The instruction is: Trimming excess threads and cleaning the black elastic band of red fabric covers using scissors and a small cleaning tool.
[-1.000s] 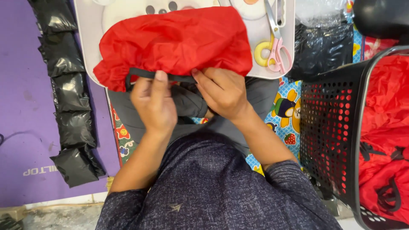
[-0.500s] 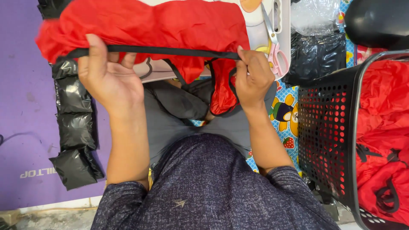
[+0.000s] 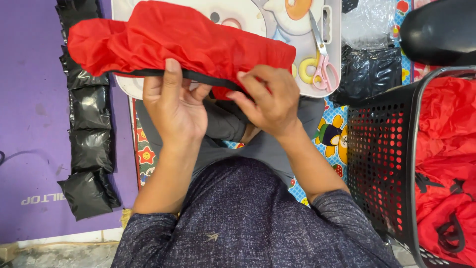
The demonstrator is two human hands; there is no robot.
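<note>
Now the red fabric piece (image 3: 183,42) lies bunched over the near edge of the white tray (image 3: 317,92), its black-trimmed hem pinched by both hands. Left hand (image 3: 176,106): fingers closed on the hem, thumb up over the trim. Right hand (image 3: 270,101): fingers narrow, gripping the hem just beside the left. Half a second earlier the hands were well apart with the hem stretched taut; they have since drawn together, gathering the cloth. Scissors (image 3: 322,69) rest on the tray; black basket (image 3: 391,164) stands right.
</note>
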